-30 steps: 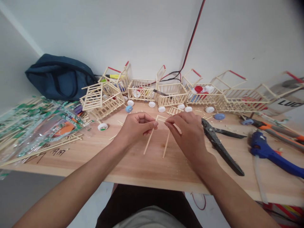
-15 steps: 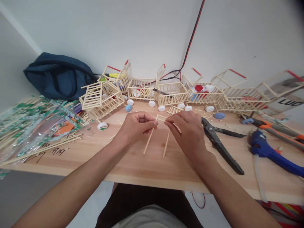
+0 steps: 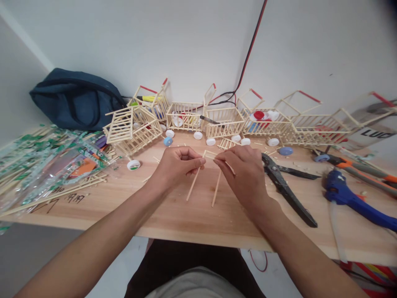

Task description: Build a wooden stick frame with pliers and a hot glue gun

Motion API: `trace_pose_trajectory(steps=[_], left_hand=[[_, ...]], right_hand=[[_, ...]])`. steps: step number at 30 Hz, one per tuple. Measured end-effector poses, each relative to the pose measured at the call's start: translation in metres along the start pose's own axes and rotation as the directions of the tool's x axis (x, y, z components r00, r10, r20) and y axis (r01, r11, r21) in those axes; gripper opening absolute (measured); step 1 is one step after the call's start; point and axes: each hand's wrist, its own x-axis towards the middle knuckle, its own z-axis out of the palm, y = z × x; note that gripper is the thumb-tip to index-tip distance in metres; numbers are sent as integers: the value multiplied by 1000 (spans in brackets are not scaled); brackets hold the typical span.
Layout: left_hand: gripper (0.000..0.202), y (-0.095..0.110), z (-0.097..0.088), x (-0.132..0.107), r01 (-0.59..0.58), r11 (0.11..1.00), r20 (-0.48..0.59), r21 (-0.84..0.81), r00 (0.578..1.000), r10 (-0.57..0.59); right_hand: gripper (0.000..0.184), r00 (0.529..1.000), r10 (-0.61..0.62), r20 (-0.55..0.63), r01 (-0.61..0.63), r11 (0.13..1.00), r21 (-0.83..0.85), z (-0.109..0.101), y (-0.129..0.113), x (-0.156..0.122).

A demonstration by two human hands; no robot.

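Between my hands is a small three-sided frame of thin wooden sticks (image 3: pixel 192 187), its two long sticks pointing toward me. My left hand (image 3: pixel 181 163) pinches its left far corner between thumb and fingers. At the right far corner, the fingertips of my right hand (image 3: pixel 240 167) close on the frame, hiding part of the joint. A short cross stick (image 3: pixel 210 153) spans the gap between the fingertips. Just behind my hands lies a flat slatted stick panel (image 3: pixel 228 143).
Several miniature stick shopping carts (image 3: pixel 186 118) with bottle-cap wheels line the wall. Cutting pliers (image 3: pixel 288 192) and a blue glue gun (image 3: pixel 350 194) lie to the right. Plastic-wrapped sticks (image 3: pixel 46 165) and a dark blue bag (image 3: pixel 79 99) are at the left. The table edge (image 3: pixel 198 242) runs before me.
Almost nothing differs. Both hands keep their pinch on the stick frame, and the view has shifted very slightly.
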Motion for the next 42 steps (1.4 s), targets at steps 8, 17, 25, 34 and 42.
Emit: trace_pose_trajectory(steps=[8,17,25,34,42], left_hand=[[21,0,1,-1,-14,999,-17,32,1000,14],[18,-3,0,-1,-23,999,-6,25,1000,23],[23,-1,0,0,-2,999,-9,41,1000,2],[29,-2,1,-1,-14,999,-7,29,1000,14],[27,-6,1,2,-17,996,-29,84,999,20]], right_hand=[[17,1000,-7,-1,7,1000,-18,0,-1,0],[17,1000,-14,5,14,1000,-19,0,-3,0],[19,999,-4,37,4,1000,-10,1,-2,-1],[20,999,1,49,-1,1000,-12,2,-3,-1],[21,999,-10,47,10,1000,-5,3,-3,-2]])
